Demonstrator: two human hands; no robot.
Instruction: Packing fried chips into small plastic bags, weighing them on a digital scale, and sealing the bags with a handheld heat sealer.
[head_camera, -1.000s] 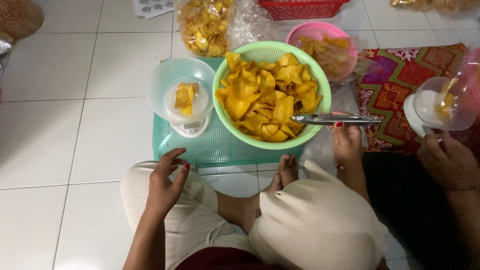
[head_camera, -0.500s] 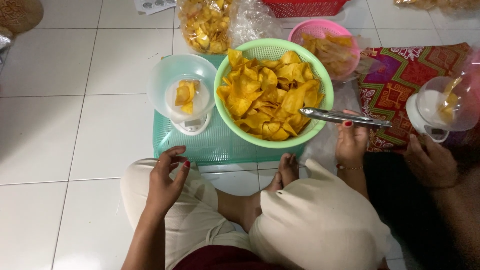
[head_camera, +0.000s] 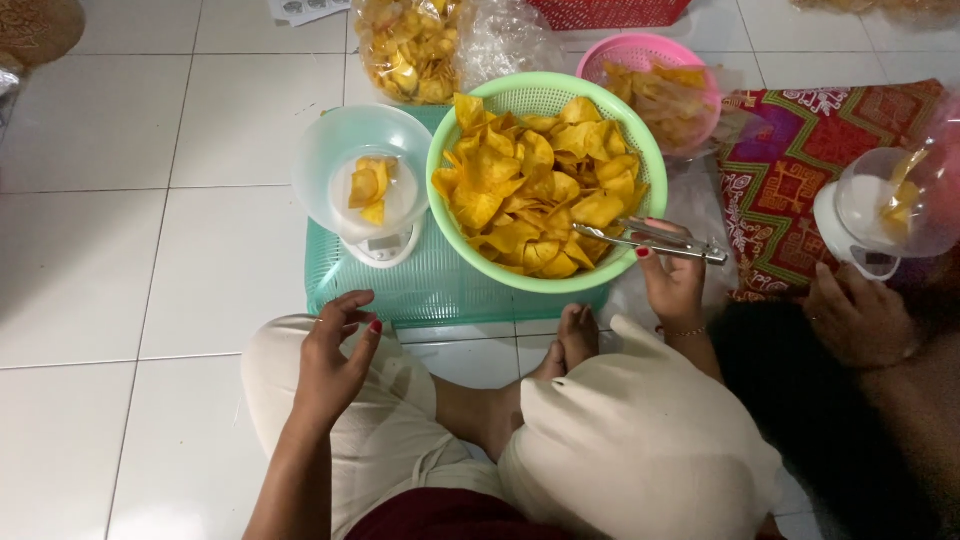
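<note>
Right now my right hand (head_camera: 672, 285) grips the metal tongs (head_camera: 650, 240), fingers closed round the handle end. Their long axis lies nearly level across the frame, tips pointing left into the chips (head_camera: 535, 185) in the green basket (head_camera: 545, 92), handle end out over its right rim. My left hand (head_camera: 335, 360) holds nothing, resting loosely curled on my knee, near the teal tray (head_camera: 440, 290). Left of the basket, a clear bowl (head_camera: 362, 165) with a few chips sits on a small scale (head_camera: 385, 245).
</note>
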